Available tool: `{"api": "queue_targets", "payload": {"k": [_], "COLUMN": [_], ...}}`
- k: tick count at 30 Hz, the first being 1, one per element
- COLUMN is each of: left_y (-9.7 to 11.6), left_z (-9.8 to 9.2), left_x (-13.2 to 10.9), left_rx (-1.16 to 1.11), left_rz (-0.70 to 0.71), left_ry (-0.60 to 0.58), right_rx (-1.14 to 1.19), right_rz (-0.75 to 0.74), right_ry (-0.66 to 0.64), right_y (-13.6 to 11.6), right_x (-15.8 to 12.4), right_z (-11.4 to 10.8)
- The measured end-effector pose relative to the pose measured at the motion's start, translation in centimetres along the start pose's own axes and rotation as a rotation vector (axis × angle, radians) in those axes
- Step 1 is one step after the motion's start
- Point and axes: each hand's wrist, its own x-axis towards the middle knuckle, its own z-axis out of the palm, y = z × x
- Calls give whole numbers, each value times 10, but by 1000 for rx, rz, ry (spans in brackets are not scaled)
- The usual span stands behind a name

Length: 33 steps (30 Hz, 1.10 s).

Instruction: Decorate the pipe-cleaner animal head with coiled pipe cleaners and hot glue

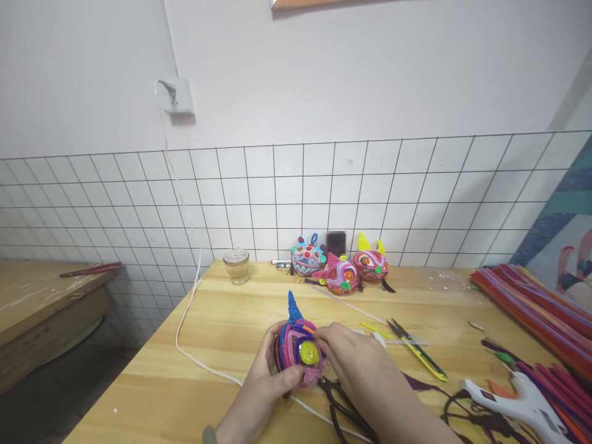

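Observation:
A round, multicoloured fuzzy ball (287, 345) with a blue horn on top and a yellow disc on its front is held above the wooden table. My left hand (266, 376) wraps round its left side and underside, the thumb pressing below the yellow disc. At the ball's right side, the bent fingers of my right hand (349, 354) press close to the disc; their tips are partly hidden, and anything pinched there is too small to make out. Black-handled scissors (340, 407) lie partly under my right hand.
Three finished-looking fuzzy figures (340, 275) stand by the tiled wall, right of a glass of liquid (237, 266). Yellow-green scissors (419, 354), a white glue gun (518, 401) and bundles of coloured strips (531, 314) lie rightward. A white cable (203, 365) crosses the table (157, 382).

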Motion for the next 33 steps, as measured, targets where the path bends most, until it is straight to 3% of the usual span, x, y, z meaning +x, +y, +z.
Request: {"api": "queue_targets", "payload": {"k": [3, 6, 9, 12, 14, 16, 19, 21, 25, 29, 31, 33], "left_y": [2, 4, 6, 5, 4, 4, 6, 9, 14, 16, 17, 19], "left_z": [0, -2, -5, -10, -13, -17, -22, -24, -25, -26, -27, -26], "left_x": [2, 4, 6, 9, 11, 14, 16, 17, 18, 19, 18, 18], "left_rx": [-8, -2, -18, -59, -83, -92, -87, -91, -137, -150, -155, -160], "left_rz": [22, 22, 11, 21, 48, 72, 93, 95, 101, 94, 96, 88], "left_ry": [19, 49, 88, 143, 200, 245, 289, 304, 301, 328, 335, 323], "right_rx": [21, 98, 182, 98, 4, -52, -282, -303, -284, -257, -240, -199], "right_rz": [-8, 5, 41, 33, 8, 0, -137, -177, -200, -146, -83, 72], "right_ry": [75, 56, -32, -242, -383, -417, -349, -347, -389, -429, -421, -389], "right_y": [3, 2, -3, -12, -20, -27, -34, -38, -45, -40, -28, -11], "right_x": [1, 0, -3, -6, -8, -10, -15, -18, -20, -15, -12, -10], "right_z": [-4, -19, -36, -39, -26, -3, 35, 54, 69, 47, 24, -3]}}
